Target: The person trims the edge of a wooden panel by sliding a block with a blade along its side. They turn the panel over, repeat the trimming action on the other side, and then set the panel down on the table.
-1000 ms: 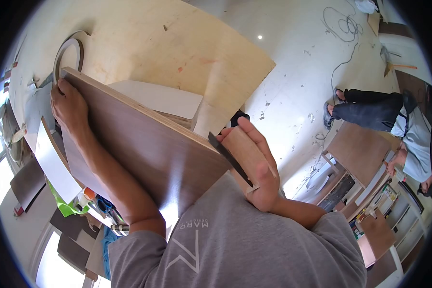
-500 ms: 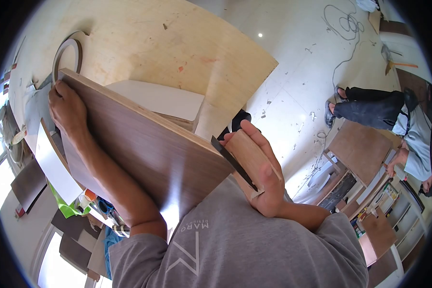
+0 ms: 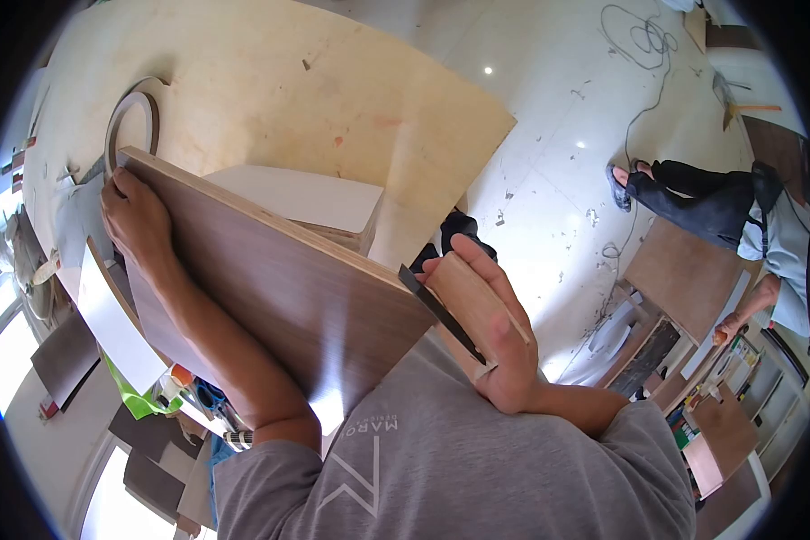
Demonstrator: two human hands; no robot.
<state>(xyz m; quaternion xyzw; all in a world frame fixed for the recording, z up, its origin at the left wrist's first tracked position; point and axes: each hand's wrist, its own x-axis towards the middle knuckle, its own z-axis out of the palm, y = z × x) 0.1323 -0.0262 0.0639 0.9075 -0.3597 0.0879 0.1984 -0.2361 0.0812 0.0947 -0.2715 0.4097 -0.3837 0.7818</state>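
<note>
A brown wood-grain panel (image 3: 270,270) stands on edge at a slant in front of me, its pale layered edge facing up. My left hand (image 3: 137,211) is closed around its far left end, fingers over the top corner. My right hand (image 3: 511,351) grips a light wooden block (image 3: 470,297) at the panel's near right end. Along the block's panel-facing side runs a thin dark strip (image 3: 443,315), close by the panel's corner. A roll of edge banding (image 3: 153,121) sits just beyond my left hand.
Behind the panel, white-topped boards (image 3: 306,193) lie on a large plywood sheet (image 3: 270,72). Scissors and a green bag (image 3: 135,391) are at the lower left. Another person (image 3: 702,193) works at the right beside a brown board (image 3: 684,270). A cable (image 3: 639,108) trails over the littered floor.
The view has shifted slightly, and both hands keep their grip on the panel and block. The other person's feet and hand have moved.
</note>
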